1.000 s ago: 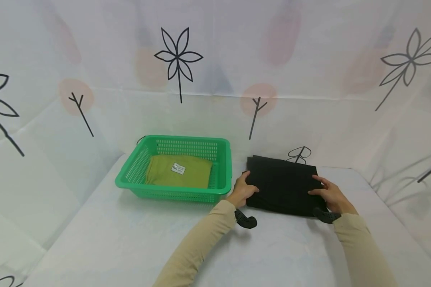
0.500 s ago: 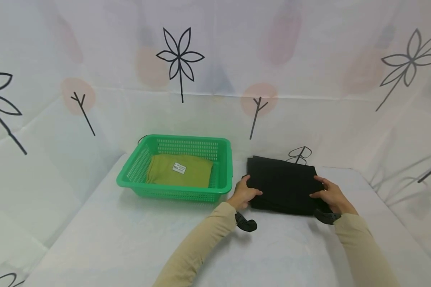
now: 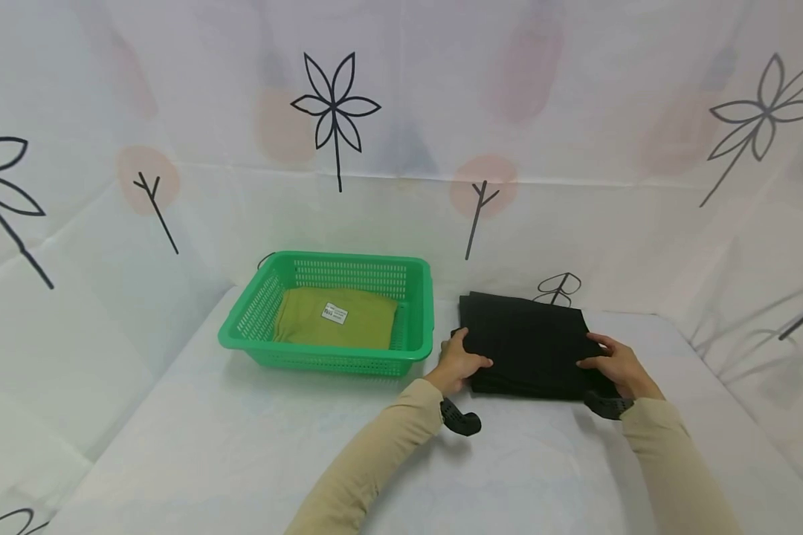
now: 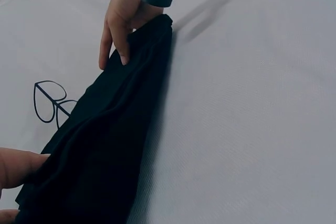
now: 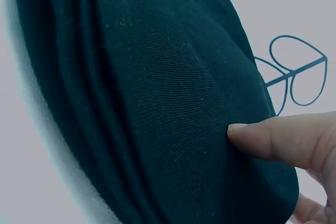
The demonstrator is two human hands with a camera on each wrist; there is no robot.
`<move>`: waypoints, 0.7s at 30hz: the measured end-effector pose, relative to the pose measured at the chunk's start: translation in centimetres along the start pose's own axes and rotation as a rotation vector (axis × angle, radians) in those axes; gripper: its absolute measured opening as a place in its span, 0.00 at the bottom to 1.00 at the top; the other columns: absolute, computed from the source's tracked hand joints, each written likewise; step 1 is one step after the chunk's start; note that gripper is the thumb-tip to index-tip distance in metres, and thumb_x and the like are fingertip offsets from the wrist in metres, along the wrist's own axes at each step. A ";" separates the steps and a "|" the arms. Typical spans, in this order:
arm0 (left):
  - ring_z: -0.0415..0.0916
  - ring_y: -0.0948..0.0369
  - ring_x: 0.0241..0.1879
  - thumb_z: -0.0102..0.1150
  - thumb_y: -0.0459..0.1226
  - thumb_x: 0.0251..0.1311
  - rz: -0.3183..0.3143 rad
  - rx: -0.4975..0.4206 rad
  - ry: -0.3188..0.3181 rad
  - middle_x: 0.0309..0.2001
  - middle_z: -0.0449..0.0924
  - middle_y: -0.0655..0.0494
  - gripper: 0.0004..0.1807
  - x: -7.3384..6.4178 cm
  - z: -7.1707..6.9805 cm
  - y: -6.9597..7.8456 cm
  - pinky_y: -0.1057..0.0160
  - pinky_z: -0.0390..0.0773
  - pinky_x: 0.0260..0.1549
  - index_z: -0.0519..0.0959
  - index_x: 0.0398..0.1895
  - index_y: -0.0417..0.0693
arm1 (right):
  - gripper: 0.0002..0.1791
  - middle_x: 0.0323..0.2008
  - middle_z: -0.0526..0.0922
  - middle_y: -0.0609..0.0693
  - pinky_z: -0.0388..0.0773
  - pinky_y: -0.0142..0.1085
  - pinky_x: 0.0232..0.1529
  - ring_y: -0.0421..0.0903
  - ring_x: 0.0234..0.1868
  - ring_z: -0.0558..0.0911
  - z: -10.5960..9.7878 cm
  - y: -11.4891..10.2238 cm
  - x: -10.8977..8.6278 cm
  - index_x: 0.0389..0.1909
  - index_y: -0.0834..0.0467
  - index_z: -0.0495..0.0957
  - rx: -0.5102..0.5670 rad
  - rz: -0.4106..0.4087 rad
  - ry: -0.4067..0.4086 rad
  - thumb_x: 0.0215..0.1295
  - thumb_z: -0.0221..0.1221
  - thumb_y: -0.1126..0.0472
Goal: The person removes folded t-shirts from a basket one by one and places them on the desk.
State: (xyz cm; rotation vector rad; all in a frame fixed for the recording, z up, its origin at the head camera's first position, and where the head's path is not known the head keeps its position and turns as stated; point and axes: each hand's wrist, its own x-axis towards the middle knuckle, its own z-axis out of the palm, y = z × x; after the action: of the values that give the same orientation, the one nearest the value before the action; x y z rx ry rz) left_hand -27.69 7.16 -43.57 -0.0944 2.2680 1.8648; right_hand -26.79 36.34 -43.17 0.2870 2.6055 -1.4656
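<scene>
A folded black cloth [image 3: 525, 345], several layers thick, lies at the right of the table in the head view. My left hand [image 3: 456, 364] grips its left side, thumb on top. At the opposite side my right hand [image 3: 617, 365] holds the edge, and in the right wrist view the thumb [image 5: 262, 137] presses on the fine-ribbed fabric [image 5: 173, 98] while other fingers pass behind it. The left wrist view shows the stacked folds [image 4: 105, 114] along the near edge, with the left thumb [image 4: 21, 163] on them. Fingers under the cloth are hidden.
Left of the cloth stands a green plastic basket [image 3: 321, 362] with slotted walls. Inside lies a folded olive-green cloth [image 3: 361, 319] bearing a white label [image 3: 334, 313]. A white sheet with printed flowers [image 3: 333, 108] rises behind the white tabletop [image 3: 241, 453].
The left hand has shifted slightly right and nearer along the black cloth. The cloth's near edge and far right corner have moved a little; the basket stays put.
</scene>
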 end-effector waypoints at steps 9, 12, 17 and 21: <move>0.65 0.46 0.58 0.72 0.30 0.50 0.017 0.065 0.009 0.64 0.59 0.42 0.42 -0.5 -0.2 0.3 0.50 0.75 0.49 0.65 0.70 0.48 | 0.44 0.68 0.46 0.79 0.54 0.64 0.62 0.76 0.66 0.50 0.2 0.1 -0.7 0.71 0.71 0.50 -0.104 -0.044 0.077 0.59 0.62 0.63; 0.63 0.46 0.59 0.73 0.31 0.49 0.024 0.108 0.033 0.65 0.58 0.43 0.40 -0.6 -0.2 0.5 0.50 0.74 0.50 0.67 0.68 0.48 | 0.42 0.67 0.52 0.77 0.55 0.65 0.60 0.76 0.65 0.53 0.2 0.0 -1.1 0.69 0.72 0.55 -0.190 -0.074 0.125 0.58 0.63 0.61; 0.59 0.45 0.61 0.74 0.33 0.48 0.056 0.210 0.072 0.68 0.55 0.47 0.39 -0.7 -0.2 0.6 0.50 0.70 0.54 0.70 0.66 0.45 | 0.40 0.65 0.58 0.77 0.62 0.63 0.58 0.74 0.62 0.60 0.2 -0.5 -1.9 0.68 0.72 0.59 -0.253 -0.103 0.171 0.58 0.63 0.60; 0.59 0.45 0.60 0.71 0.34 0.50 0.106 0.271 0.065 0.66 0.58 0.46 0.35 -0.9 -0.5 0.8 0.50 0.69 0.54 0.71 0.65 0.43 | 0.39 0.65 0.59 0.75 0.65 0.62 0.56 0.73 0.62 0.63 0.4 -1.1 -2.7 0.67 0.71 0.60 -0.230 -0.125 0.192 0.59 0.63 0.60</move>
State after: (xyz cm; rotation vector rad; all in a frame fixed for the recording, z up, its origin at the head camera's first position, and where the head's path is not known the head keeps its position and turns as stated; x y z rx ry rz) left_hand -27.00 6.72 -42.50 0.0072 2.5930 1.6031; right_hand -24.40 35.18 -41.90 0.2540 2.9619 -1.2098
